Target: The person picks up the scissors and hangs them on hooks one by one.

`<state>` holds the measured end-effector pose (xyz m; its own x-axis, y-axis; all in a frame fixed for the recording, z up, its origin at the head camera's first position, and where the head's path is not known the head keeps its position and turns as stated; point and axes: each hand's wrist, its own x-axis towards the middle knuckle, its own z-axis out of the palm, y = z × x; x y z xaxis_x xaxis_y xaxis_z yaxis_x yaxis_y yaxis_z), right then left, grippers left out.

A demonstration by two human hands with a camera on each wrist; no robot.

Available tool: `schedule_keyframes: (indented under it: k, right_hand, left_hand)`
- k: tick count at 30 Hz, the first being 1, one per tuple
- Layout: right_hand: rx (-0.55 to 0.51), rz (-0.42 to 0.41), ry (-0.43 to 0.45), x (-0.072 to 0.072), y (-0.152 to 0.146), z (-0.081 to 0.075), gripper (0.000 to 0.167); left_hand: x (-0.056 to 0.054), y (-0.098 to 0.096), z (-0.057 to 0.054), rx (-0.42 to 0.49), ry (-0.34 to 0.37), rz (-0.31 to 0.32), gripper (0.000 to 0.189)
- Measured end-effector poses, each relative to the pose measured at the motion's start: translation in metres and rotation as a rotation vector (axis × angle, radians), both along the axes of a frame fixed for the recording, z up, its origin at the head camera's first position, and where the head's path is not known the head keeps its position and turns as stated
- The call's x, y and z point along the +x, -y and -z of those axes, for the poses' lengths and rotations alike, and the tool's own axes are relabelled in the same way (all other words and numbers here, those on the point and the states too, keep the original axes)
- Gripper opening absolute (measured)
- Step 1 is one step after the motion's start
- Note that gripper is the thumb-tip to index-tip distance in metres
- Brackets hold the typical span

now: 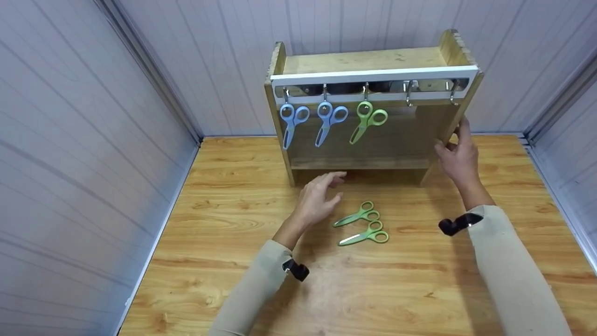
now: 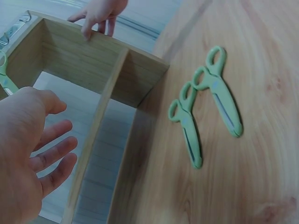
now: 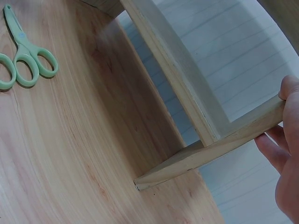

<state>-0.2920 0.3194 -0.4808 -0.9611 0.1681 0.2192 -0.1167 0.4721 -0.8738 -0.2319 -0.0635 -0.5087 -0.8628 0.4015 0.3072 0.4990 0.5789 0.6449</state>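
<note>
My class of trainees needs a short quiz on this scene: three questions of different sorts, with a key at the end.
1. Fill in the blank: of the five metal hooks on the wooden rack, ___ hold nothing.
2. Multiple choice: what does the right hand grip? A) blue scissors; B) the rack's side panel; C) nothing.
3. True or false: two pairs of green scissors lie on the wooden tabletop.

Key: 1. two; 2. B; 3. true.
</note>
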Motion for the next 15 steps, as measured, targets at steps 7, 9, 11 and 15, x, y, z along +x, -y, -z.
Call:
schedule_keyframes:
  k: [7,9,11,15]
  right_hand:
    - [0.020,0.000,-0.024,0.004,-0.001,0.000,0.088]
    - [0.021,-0.004,-0.029,0.004,-0.001,0.000,0.088]
    - [0.021,-0.007,-0.031,0.004,-0.001,0.000,0.088]
    - [0.009,-0.009,-0.034,0.004,0.000,0.000,0.087]
  left_hand:
    - [0.002,0.003,0.006,0.000,0.017,0.023,0.045]
    - [0.003,0.004,0.007,0.002,0.023,0.027,0.043]
    - [0.003,0.004,0.008,-0.002,0.029,0.027,0.041]
    - [0.004,0.003,0.012,-0.023,0.045,0.012,0.040]
